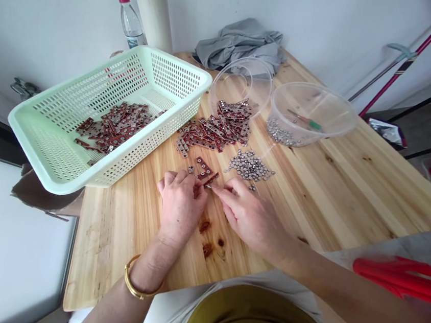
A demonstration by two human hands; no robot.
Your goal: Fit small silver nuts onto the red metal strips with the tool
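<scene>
My left hand (pixel 181 201) is closed on one end of a narrow reddish-brown strip (pixel 212 179), held just above the table. My right hand (pixel 246 209) is pinched at the strip's other end, its fingertips around something small that I cannot make out. Just beyond the fingers lie a few more reddish strips (pixel 202 166) with round metal spots. To the right of them is a loose pile of small silvery discs (pixel 252 165). A larger heap of the reddish strips (pixel 221 127) lies farther back.
A pale green basket (pixel 123 163) holding more strips stands at the left. At the right, a clear round tub (pixel 310 113) contains silvery discs and a green-handled tool. Behind are a clear lid (pixel 263 102), grey cloth (pixel 238 46), a bottle (pixel 132 24) and a white flask (pixel 154 21).
</scene>
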